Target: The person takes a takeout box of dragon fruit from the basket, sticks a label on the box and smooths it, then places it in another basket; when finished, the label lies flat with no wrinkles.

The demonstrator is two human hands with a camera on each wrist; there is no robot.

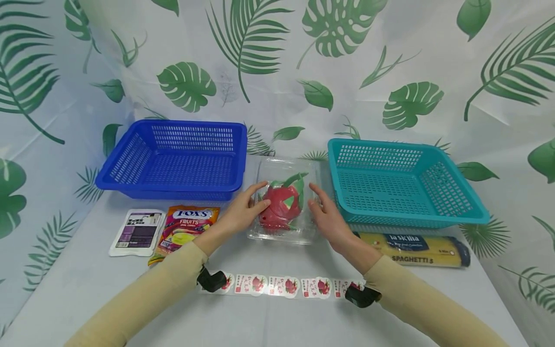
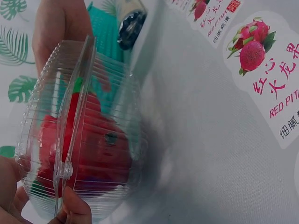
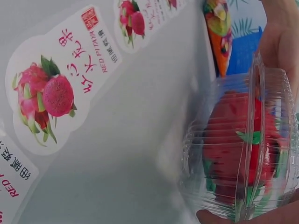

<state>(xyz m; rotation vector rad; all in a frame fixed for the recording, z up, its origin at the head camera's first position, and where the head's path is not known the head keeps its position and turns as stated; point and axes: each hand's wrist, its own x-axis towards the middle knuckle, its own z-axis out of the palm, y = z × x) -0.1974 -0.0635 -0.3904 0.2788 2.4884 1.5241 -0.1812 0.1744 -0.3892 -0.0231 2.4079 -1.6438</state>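
Note:
A clear plastic clamshell box [image 1: 282, 168] with its lid down lies between my hands in the middle of the table. Through the plastic shows a red dragon fruit [image 1: 279, 207] with green leaf tips. My left hand [image 1: 238, 214] holds the box's left edge, thumb over the lid; in the left wrist view its fingertips [image 2: 77, 205] curl at the rim. At the opposite edge, my right hand [image 1: 331, 224] grips the box, and a fingertip [image 3: 210, 217] presses near the rim in the right wrist view.
A strip of red pitaya stickers [image 1: 284, 286] lies in front of the box. Behind stand a blue basket [image 1: 236, 185] at left and a teal basket [image 1: 403, 218] at right. A white packet [image 1: 137, 233], a Fox's candy bag [image 1: 188, 224] and a spaghetti pack [image 1: 416, 250] lie before them.

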